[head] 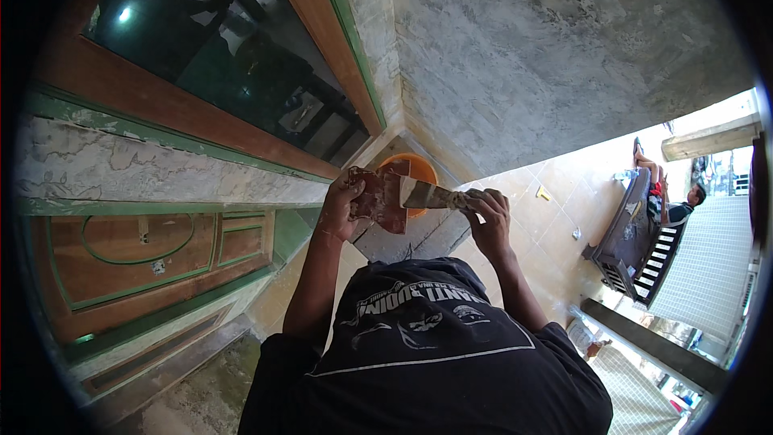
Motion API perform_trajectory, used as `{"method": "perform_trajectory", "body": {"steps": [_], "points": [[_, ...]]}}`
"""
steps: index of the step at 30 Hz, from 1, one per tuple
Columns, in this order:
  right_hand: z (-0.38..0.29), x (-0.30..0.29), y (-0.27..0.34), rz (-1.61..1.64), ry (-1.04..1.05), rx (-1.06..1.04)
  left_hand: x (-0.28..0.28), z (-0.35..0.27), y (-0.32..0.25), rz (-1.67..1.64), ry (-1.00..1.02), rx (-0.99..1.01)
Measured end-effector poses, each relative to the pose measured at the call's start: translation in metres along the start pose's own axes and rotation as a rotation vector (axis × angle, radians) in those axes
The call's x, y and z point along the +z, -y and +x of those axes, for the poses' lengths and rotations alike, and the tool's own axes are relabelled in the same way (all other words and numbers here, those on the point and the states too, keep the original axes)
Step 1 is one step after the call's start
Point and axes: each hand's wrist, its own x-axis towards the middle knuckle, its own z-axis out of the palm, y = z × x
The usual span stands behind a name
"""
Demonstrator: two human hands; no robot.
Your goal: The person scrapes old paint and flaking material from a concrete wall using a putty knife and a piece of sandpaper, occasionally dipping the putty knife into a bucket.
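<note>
My left hand [343,208] grips a reddish-brown flat spreader plate [381,196] with worn, smeared edges. In my right hand [490,211] is a putty knife [432,194], its blade coated with pale filler and its handle mostly covered by my fingers. The knife's blade edge lies over the right part of the plate and seems to touch it. Below both tools stands an orange bucket [426,168] in the corner; the plate and knife hide much of its opening, and its contents cannot be made out.
A grey skim-coated wall [543,54] rises ahead to the right. A wood-framed window [241,60] and a wooden door panel [145,260] are left. Beneath me is a grey slab-like surface [398,248]. A yellow object [543,193] lies on the tiles; a person [676,211] sits on a dark bench [625,235].
</note>
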Motion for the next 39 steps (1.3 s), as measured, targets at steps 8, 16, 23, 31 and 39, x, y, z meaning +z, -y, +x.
{"method": "perform_trajectory", "body": {"steps": [8, 16, 23, 31, 39], "points": [[-0.011, -0.026, 0.005, 0.063, -0.033, 0.090, 0.001, -0.011, -0.022, -0.048, 0.114, 0.039], [0.014, -0.051, 0.032, 1.140, 0.313, 0.450, 0.020, -0.008, -0.021, -0.021, 0.188, -0.016], [0.015, -0.047, 0.020, 1.057, 0.594, 0.524, 0.039, -0.014, -0.036, 0.025, 0.233, -0.065], [0.011, -0.061, 0.025, 1.004, 0.510, 0.546, 0.020, -0.014, -0.042, -0.076, 0.242, 0.095], [0.010, -0.071, 0.060, 1.052, 0.424, 0.645, 0.074, -0.038, -0.037, 0.043, -0.113, 0.493]]}}
